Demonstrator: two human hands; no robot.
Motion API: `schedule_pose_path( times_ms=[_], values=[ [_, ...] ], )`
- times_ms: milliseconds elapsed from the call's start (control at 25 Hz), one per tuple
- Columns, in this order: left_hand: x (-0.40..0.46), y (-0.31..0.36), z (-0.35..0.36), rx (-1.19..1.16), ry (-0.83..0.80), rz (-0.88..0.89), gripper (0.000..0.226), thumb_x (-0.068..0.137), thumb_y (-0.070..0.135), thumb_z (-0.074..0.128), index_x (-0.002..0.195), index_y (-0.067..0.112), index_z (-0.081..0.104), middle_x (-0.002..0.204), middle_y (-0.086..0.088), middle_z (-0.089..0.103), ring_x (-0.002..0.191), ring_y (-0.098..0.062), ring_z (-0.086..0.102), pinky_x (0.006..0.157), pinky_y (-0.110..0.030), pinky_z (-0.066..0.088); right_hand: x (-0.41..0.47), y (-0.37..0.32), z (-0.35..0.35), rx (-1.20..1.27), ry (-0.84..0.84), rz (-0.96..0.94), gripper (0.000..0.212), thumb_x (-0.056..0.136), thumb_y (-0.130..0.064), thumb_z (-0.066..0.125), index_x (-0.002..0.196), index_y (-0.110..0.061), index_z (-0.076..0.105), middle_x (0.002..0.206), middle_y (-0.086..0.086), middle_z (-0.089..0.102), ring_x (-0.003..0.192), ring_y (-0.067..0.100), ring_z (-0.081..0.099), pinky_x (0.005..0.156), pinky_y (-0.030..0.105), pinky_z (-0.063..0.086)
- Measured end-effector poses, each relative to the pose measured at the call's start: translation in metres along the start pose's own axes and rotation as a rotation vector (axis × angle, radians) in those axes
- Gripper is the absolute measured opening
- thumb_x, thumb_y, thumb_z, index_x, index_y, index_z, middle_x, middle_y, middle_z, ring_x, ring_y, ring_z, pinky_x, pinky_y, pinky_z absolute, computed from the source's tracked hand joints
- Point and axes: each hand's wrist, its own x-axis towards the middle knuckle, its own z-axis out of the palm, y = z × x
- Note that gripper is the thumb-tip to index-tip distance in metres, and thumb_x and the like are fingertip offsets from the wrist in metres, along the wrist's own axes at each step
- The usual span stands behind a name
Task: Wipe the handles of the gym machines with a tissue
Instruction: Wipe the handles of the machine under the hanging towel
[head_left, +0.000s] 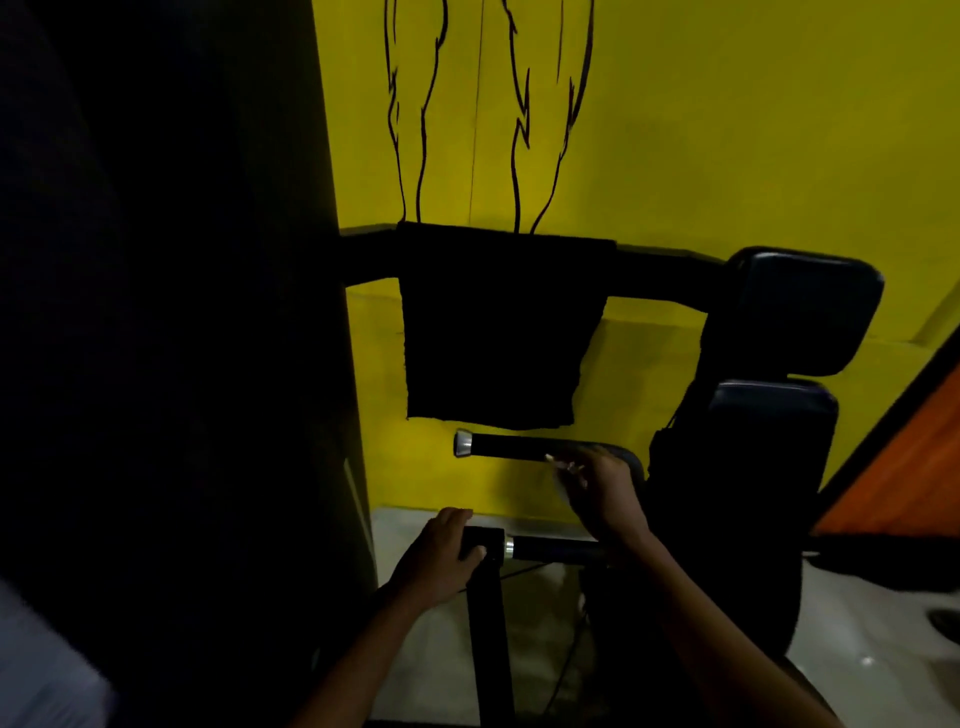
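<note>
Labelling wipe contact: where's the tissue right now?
Head view, lower centre: the tissue is a pale blur in the right hand, just under the upper handle, below the black cloth.

A black cloth (498, 332) hung over a bar (654, 278) before the yellow wall (727, 130); padded seat (805, 312) stood right

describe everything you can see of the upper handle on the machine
The upper handle is a dark, matte-looking grip lying roughly level, ending at its left in a shiny silver cap. Its right end curves down toward the black padded seat. It sits in front of the yellow wall, just below the hanging black cloth. The right hand meets it near the bend, pinching something pale, probably the tissue.
</note>
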Motion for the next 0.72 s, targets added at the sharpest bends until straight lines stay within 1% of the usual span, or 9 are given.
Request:
schedule_pose_path(
  times_ms=[80, 200, 280, 320, 360, 440, 520, 600, 720],
  values=[
    [0.015, -0.019, 0.015, 0.076, -0.033, 0.046, 0.061, 0.099, 0.038, 0.045, 0.150, 0.015, 0.021, 0.155, -0.001, 0.024, 0.142, -0.018, 0.024, 0.111, -0.026, 0.026, 0.019, -0.008, 0.017, 0.009, 0.046, -0.046, 0.016, 0.085, -0.008, 0.067, 0.099, -0.001, 0.070, 0.086, 0.013, 0.063, 0.067, 0.015, 0.055, 0.054, 0.010, 0.031],
    [0.023, -0.044, 0.047, 0.180, -0.057, 0.152, 0.070, 0.096, 0.056, 0.025, 0.151, 0.022, -0.001, 0.160, -0.001, 0.006, 0.148, -0.020, 0.006, 0.120, -0.031, 0.009, 0.037, -0.022, 0.038, -0.029, 0.056, -0.170, 0.014, 0.086, -0.008, 0.066, 0.098, -0.002, 0.070, 0.090, 0.010, 0.063, 0.064, 0.015, 0.056, 0.053, 0.008, 0.033],
    [0.023, -0.055, 0.069, 0.251, -0.133, 0.171, 0.075, 0.085, 0.064, 0.006, 0.144, 0.026, -0.018, 0.156, 0.004, -0.016, 0.145, -0.016, -0.015, 0.119, -0.031, -0.009, 0.047, -0.025, 0.051, -0.125, 0.022, -0.250, 0.015, 0.086, -0.009, 0.064, 0.100, -0.004, 0.068, 0.092, 0.011, 0.062, 0.065, 0.024, 0.059, 0.048, 0.025, 0.042],
    [0.024, -0.059, 0.078, 0.267, -0.159, 0.146, 0.076, 0.082, 0.062, 0.005, 0.143, 0.026, -0.021, 0.154, 0.005, -0.022, 0.144, -0.016, -0.020, 0.117, -0.030, -0.014, 0.053, -0.024, 0.057, -0.166, 0.008, -0.269, 0.016, 0.086, -0.009, 0.063, 0.100, -0.004, 0.067, 0.093, 0.012, 0.062, 0.069, 0.027, 0.059, 0.046, 0.030, 0.045],
    [0.024, -0.061, 0.086, 0.279, -0.132, 0.137, 0.076, 0.085, 0.059, 0.010, 0.147, 0.024, -0.017, 0.156, 0.003, -0.020, 0.145, -0.018, -0.017, 0.118, -0.032, -0.012, 0.059, -0.023, 0.062, -0.199, 0.005, -0.283, 0.018, 0.085, -0.009, 0.063, 0.102, -0.005, 0.067, 0.094, 0.012, 0.062, 0.074, 0.029, 0.059, 0.046, 0.034, 0.046],
    [0.022, -0.067, 0.097, 0.332, -0.036, 0.184, 0.079, 0.091, 0.050, 0.040, 0.153, 0.016, 0.007, 0.160, -0.004, 0.003, 0.147, -0.025, 0.004, 0.119, -0.041, 0.017, 0.069, -0.021, 0.073, -0.253, -0.009, -0.307, 0.019, 0.083, -0.007, 0.063, 0.102, -0.005, 0.067, 0.095, 0.013, 0.061, 0.082, 0.031, 0.057, 0.047, 0.034, 0.046],
    [0.022, -0.068, 0.101, 0.395, -0.014, 0.191, 0.092, 0.081, 0.047, 0.067, 0.151, 0.011, 0.021, 0.157, -0.009, 0.024, 0.143, -0.028, 0.023, 0.108, -0.046, 0.038, 0.073, -0.020, 0.086, -0.273, -0.066, -0.326, 0.019, 0.084, -0.005, 0.061, 0.102, -0.004, 0.067, 0.098, 0.015, 0.060, 0.088, 0.032, 0.055, 0.050, 0.038, 0.049],
    [0.022, -0.067, 0.103, 0.387, 0.017, 0.187, 0.101, 0.075, 0.048, 0.074, 0.150, 0.011, 0.019, 0.155, -0.009, 0.027, 0.141, -0.028, 0.026, 0.104, -0.046, 0.042, 0.071, -0.018, 0.097, -0.266, -0.129, -0.358, 0.019, 0.086, -0.002, 0.057, 0.103, -0.001, 0.066, 0.103, 0.017, 0.061, 0.094, 0.034, 0.053, 0.059, 0.043, 0.052],
    [0.022, -0.065, 0.106, 0.444, 0.070, 0.205, 0.098, 0.077, 0.048, 0.072, 0.150, 0.011, 0.019, 0.155, -0.011, 0.026, 0.141, -0.029, 0.026, 0.107, -0.044, 0.040, 0.075, -0.018, 0.103, -0.251, -0.119, -0.382, 0.021, 0.083, 0.005, 0.057, 0.102, 0.002, 0.066, 0.105, 0.019, 0.062, 0.095, 0.037, 0.054, 0.065, 0.044, 0.053]
  ],
)
